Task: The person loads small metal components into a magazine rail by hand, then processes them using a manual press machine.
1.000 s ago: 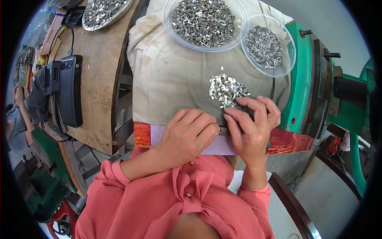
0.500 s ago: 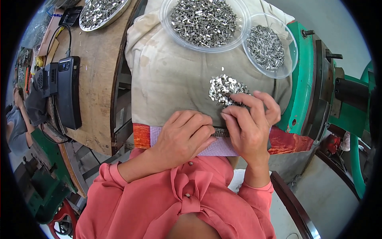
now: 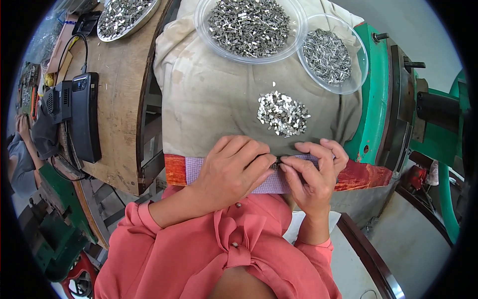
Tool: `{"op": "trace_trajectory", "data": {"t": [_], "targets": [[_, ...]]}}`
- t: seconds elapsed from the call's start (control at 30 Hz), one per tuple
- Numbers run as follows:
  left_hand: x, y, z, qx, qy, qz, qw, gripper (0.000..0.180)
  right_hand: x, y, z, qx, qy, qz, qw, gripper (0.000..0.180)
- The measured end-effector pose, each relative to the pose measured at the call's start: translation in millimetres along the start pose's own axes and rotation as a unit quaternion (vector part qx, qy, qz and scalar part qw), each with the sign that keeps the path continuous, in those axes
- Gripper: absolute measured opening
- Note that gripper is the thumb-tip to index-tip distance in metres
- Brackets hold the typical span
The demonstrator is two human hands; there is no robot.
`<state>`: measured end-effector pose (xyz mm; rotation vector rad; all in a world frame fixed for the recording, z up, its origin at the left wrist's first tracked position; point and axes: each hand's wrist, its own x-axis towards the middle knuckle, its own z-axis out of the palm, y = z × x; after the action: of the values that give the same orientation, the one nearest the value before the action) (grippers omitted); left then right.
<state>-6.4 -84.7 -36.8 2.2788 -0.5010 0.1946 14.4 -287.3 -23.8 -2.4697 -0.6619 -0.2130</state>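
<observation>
My left hand (image 3: 234, 167) and my right hand (image 3: 311, 172) meet fingertip to fingertip at the near edge of a beige cloth (image 3: 214, 94). Between the pinched fingers sits a small metal piece (image 3: 275, 162), mostly hidden. Just beyond the hands lies a loose pile of small shiny metal pieces (image 3: 283, 113) on the cloth. Farther back stand a large clear bowl of grey metal parts (image 3: 249, 25) and a smaller clear bowl of thin metal pins (image 3: 328, 52).
A wooden bench (image 3: 117, 94) at the left carries a black device (image 3: 85, 117) with a cable and a metal tray of parts (image 3: 124, 17). A green machine (image 3: 383, 99) stands at the right. Another person (image 3: 20, 149) is at the far left edge.
My right hand has drawn back from the pile to the cloth's near edge. Both hands now pinch together there.
</observation>
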Motion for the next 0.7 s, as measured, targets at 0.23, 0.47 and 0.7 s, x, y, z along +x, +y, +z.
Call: {"op": "trace_trajectory", "data": {"t": [0.23,0.47,0.7], "targets": [[-5.7,0.2,-2.9,-0.004,-0.003,-0.013,1.000,0.037,24.4,7.5,11.2,-0.048,0.019,-0.012,0.999,0.022],[-5.6,3.3,-3.9,0.000,0.000,-0.015,1.000,0.040,37.3,3.0,14.0,-0.093,0.021,-0.046,0.994,0.017],[-1.1,6.2,-0.3,-0.006,-0.005,-0.010,1.000,0.031,42.3,2.6,16.0,-0.103,0.002,-0.067,0.992,0.016]]}}
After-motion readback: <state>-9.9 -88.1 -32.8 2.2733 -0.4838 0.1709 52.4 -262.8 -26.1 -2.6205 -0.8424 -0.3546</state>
